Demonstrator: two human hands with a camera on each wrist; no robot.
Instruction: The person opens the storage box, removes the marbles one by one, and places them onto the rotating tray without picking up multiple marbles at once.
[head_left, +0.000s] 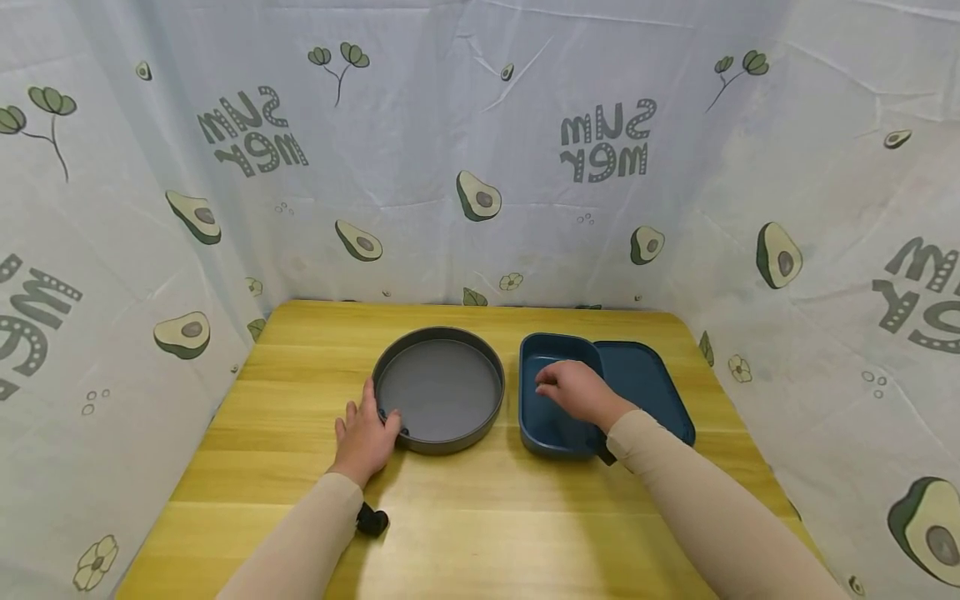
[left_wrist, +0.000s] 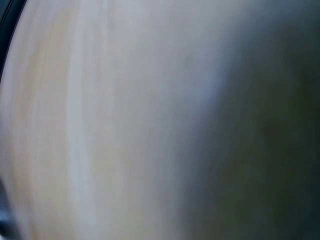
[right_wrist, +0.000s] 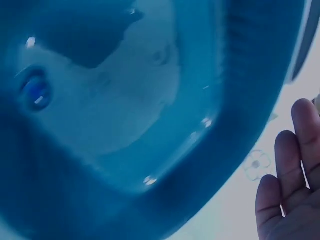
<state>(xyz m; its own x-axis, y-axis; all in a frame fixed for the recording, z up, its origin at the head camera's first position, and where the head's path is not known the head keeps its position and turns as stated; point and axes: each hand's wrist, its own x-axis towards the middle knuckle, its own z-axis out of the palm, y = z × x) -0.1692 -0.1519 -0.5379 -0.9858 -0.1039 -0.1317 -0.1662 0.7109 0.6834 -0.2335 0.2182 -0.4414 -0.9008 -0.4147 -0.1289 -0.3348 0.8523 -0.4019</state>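
Observation:
A round grey pan point(head_left: 438, 387) sits on the table. My left hand point(head_left: 365, 442) is at its near-left rim, fingers spread and the thumb over the edge beside a small dark piece point(head_left: 405, 432). Right of the pan stands a deep blue rectangular container point(head_left: 530, 417). My right hand point(head_left: 577, 390) hangs over its opening, fingers bent loosely. In the right wrist view three of its fingers point(right_wrist: 289, 155) show, slightly curved, beside the container's wall. A shiny round blue spot point(right_wrist: 36, 92) shows inside the container. The left wrist view is mostly blur.
A flat blue lid or tray point(head_left: 645, 383) lies against the container's right side, partly behind my right forearm. The wooden table point(head_left: 465, 533) ends at a printed curtain point(head_left: 420, 200) behind and on both sides. A black wrist camera point(head_left: 372, 522) juts out below my left wrist.

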